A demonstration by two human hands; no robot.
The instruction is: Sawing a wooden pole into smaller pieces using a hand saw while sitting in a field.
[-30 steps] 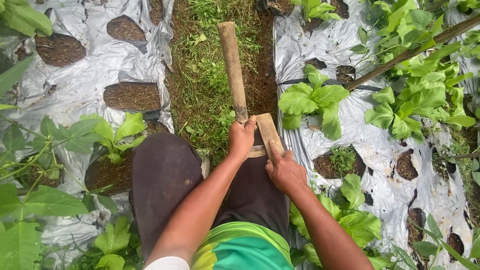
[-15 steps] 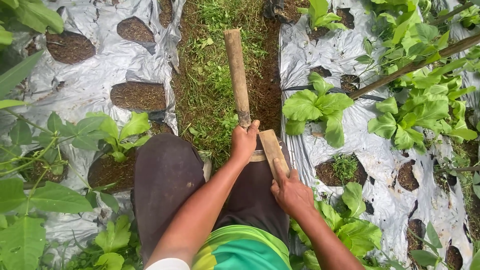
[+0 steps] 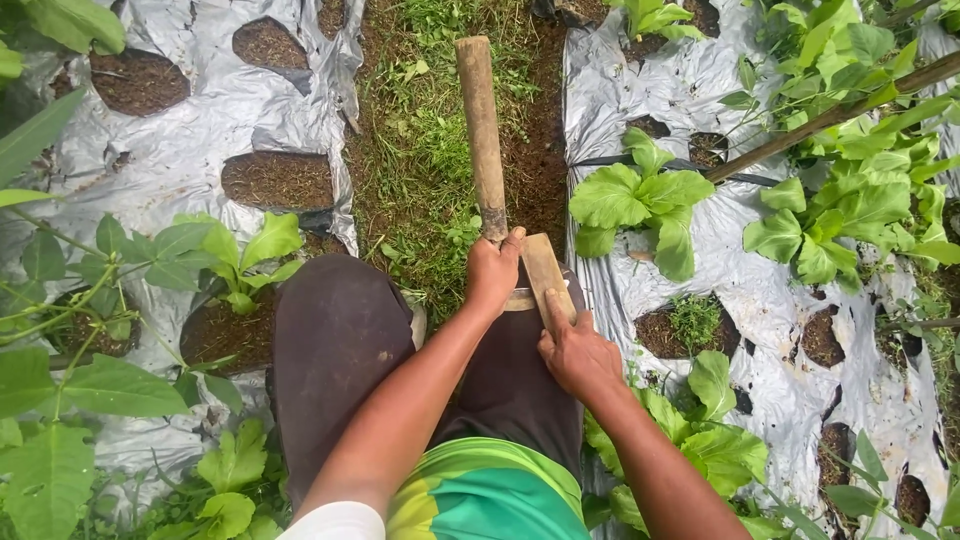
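- Silver plastic mulch [image 3: 200, 120] laid over two beds, left and right of a grassy furrow [image 3: 420, 170]; round planting holes cut through it, all already punched as far as shown.
- Left bed: two holes near its top edge showing bare soil [image 3: 275, 180], unplanted; leafy seedlings [image 3: 235, 260] standing nearer the bottom edge.
- Right bed: a broad-leaved plant [image 3: 640, 200] growing near its inner edge, one hole just below it filled only with small weeds [image 3: 690, 320], further holes toward the bottom right corner bare or weedy.
- Judged from that: planting partly done, several holes still to fill or weed; furrow grass uncut and standing.
- Knees in dark trousers [image 3: 340, 340] crouched over the lower end of the furrow.
- Long wooden handle [image 3: 482, 130] rising from the hands up along the furrow, clear of both beds; its far end plain wood, with no blade in sight.
- Shorter wooden piece [image 3: 545, 275] slanting just beside the handle's lower end, a metal band [image 3: 520, 298] between them; how the two join cannot be told.
- Left hand [image 3: 492, 275] closed round the lower end of the handle, thumb up against it.
- Right hand [image 3: 575, 350] wrapped on the base of the shorter piece, index finger stretched along it.
- No cut or dug ground visible near the tool; work with it seems not yet begun here.
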